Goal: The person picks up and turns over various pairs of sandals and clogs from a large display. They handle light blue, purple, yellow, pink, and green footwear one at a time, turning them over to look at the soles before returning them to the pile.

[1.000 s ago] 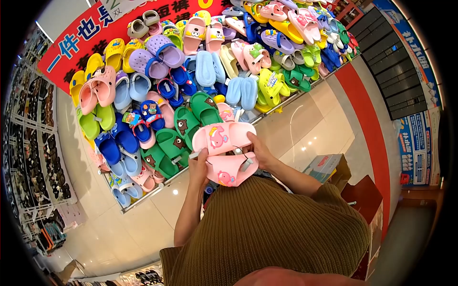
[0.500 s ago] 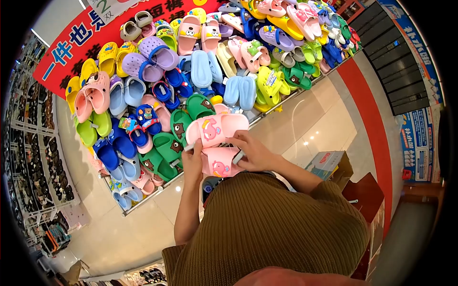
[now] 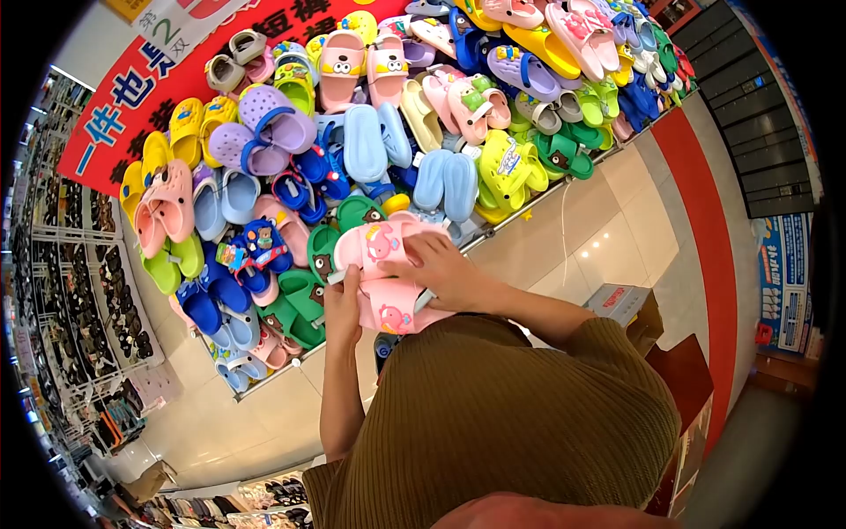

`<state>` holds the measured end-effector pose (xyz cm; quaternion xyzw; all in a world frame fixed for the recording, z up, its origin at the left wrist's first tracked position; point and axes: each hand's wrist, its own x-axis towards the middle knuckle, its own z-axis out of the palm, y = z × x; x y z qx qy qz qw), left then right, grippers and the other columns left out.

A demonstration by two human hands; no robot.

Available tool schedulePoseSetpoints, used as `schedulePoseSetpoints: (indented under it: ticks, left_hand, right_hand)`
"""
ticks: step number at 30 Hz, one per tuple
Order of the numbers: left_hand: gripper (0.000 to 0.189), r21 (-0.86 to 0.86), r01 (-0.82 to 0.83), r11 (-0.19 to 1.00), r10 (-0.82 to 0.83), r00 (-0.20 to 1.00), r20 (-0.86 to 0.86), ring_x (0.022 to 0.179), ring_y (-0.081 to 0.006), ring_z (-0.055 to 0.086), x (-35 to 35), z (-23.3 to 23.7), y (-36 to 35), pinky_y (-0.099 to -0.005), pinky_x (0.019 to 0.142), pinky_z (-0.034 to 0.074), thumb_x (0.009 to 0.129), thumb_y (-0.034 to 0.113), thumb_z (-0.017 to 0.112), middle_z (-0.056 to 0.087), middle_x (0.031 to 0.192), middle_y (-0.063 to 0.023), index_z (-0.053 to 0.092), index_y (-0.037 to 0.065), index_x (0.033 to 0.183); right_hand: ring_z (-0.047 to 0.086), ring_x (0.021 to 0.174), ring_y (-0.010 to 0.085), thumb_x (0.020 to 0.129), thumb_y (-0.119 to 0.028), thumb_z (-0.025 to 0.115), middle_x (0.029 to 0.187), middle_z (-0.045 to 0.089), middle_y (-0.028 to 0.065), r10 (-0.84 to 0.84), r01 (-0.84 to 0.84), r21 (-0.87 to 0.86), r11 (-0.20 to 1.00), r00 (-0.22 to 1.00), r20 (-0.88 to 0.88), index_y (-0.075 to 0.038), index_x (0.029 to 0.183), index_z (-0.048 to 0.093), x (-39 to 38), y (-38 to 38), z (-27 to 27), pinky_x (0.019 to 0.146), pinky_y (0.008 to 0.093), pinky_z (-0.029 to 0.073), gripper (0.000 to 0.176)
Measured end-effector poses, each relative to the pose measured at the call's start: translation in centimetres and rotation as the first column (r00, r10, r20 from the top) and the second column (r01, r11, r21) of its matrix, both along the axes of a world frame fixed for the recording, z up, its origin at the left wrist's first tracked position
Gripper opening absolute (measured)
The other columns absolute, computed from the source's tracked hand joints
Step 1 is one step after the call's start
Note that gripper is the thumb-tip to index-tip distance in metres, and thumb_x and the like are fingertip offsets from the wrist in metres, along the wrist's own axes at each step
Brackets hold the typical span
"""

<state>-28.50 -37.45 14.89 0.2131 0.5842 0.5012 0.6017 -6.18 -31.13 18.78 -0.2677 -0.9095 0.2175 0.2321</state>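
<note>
A pair of pink slide slippers with a cartoon picture on each strap is in front of my torso, one slipper above the other. My left hand is closed on their left edge, thumb up beside a small grey strip. Across the upper slipper lies my right hand, its fingers stretched out and apart over the footbed. Another grey strip shows under that hand. Green slippers with bear faces lie just beyond my left hand.
A sloping display rack is heaped with colourful clogs and slides, with a red sign behind it. Shoe shelves line the left. On the right are a cardboard box and a red floor stripe.
My right hand has moved from the slippers' right edge up and left onto the upper slipper, its fingers spreading. The slippers have shifted slightly left and tilted. The camera view has turned a little.
</note>
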Motion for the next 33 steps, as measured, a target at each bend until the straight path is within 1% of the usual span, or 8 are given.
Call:
schedulePoseSetpoints:
  ticks: [5,10,14,17,19,25,29,33]
  left_hand:
    - [0.031,0.085,0.144,0.986,-0.135,0.986,-0.099,0.084,-0.0058,0.055,0.7,-1.8,1.9,-0.0262,0.073,0.045,0.102,0.025,0.061,0.065,0.098,-0.0009,0.065,-0.004,0.112]
    - [0.038,0.042,0.184,0.982,-0.187,0.976,0.109,0.104,-0.0126,0.062,3.6,-1.3,4.3,-0.0298,0.09,0.051,0.106,0.032,0.052,0.066,0.116,-0.0076,0.059,0.0,0.126]
    - [0.041,0.103,-0.178,0.979,0.142,0.945,0.293,0.105,-0.0208,0.068,7.4,0.4,6.7,-0.0331,0.087,0.057,0.108,0.032,0.045,0.063,0.125,-0.0133,0.048,0.005,0.14]
    - [0.044,0.057,-0.113,0.992,0.105,0.985,0.136,0.098,-0.0234,0.07,8.4,0.4,6.7,-0.0329,0.082,0.058,0.108,0.035,0.045,0.063,0.122,-0.0147,0.045,0.006,0.141]
    - [0.042,0.022,-0.085,0.996,0.083,0.993,0.086,0.095,-0.0247,0.071,9.1,-1.4,5.8,-0.0332,0.078,0.059,0.106,0.032,0.049,0.064,0.119,-0.0148,0.046,0.007,0.14]
    - [0.041,-0.114,-0.014,0.993,0.03,0.99,0.14,0.09,-0.0201,0.07,10.8,-4.6,2.1,-0.0296,0.074,0.058,0.103,0.029,0.059,0.066,0.115,-0.0124,0.05,0.003,0.134]
    - [0.038,-0.085,-0.071,0.994,0.082,0.989,0.126,0.09,-0.0186,0.07,10.9,-4.6,2.5,-0.0285,0.075,0.058,0.102,0.025,0.059,0.066,0.115,-0.0125,0.051,0.002,0.132]
    - [0.037,-0.072,-0.108,0.992,0.114,0.99,0.089,0.09,-0.0193,0.07,10.9,-3.1,2.8,-0.0286,0.073,0.058,0.103,0.024,0.058,0.067,0.114,-0.0118,0.052,0.003,0.133]
  right_hand:
    - [0.05,0.113,0.0358,0.07,-0.018,0.077,0.123,0.057,0.0139,0.158,-0.168,-0.115,0.979,0.983,-0.091,-0.026,0.142,0.055,2.6,2.0,-3.1,0.102,0.0498,0.037,0.076]
    - [0.051,0.109,0.0362,0.072,-0.029,0.079,0.124,0.063,0.0068,0.213,-0.224,-0.096,0.97,0.97,-0.115,-0.024,0.142,0.057,5.5,5.6,-2.4,0.1,0.0468,0.037,0.074]
    - [0.054,0.101,0.0334,0.074,-0.027,0.077,0.123,0.064,0.0071,0.003,-0.017,-0.148,0.989,0.996,-0.092,-0.018,0.144,0.055,6.9,9.0,-2.3,0.091,0.0434,0.038,0.074]
    - [0.048,0.066,0.0131,0.079,-0.022,0.075,0.066,0.046,0.0008,-0.271,0.172,-0.456,0.873,0.949,-0.162,-0.011,0.142,0.057,8.0,13.7,-1.0,0.068,0.0279,0.04,0.066]
    - [0.046,0.066,0.0096,0.081,-0.011,0.071,0.068,0.051,0.0008,-0.435,0.253,-0.487,0.836,0.847,-0.306,-0.01,0.136,0.062,8.9,18.3,-2.3,0.059,0.0254,0.037,0.056]
    - [0.055,0.057,0.0186,0.084,-0.001,0.063,0.069,0.058,0.0124,-0.564,0.571,-0.064,0.818,0.777,-0.279,-0.012,0.13,0.066,9.9,30.4,-1.2,0.054,0.0333,0.041,0.048]
    - [0.059,0.088,0.0358,0.079,-0.002,0.066,0.092,0.069,0.0149,-0.623,0.658,0.344,0.67,0.75,-0.22,-0.017,0.136,0.061,7.3,36.1,-2.0,0.077,0.0447,0.047,0.059]
    - [0.058,0.091,0.0375,0.077,-0.008,0.069,0.104,0.071,0.0121,-0.622,0.618,0.393,0.681,0.771,-0.133,-0.015,0.137,0.059,6.0,41.5,-8.1,0.082,0.0472,0.046,0.061]
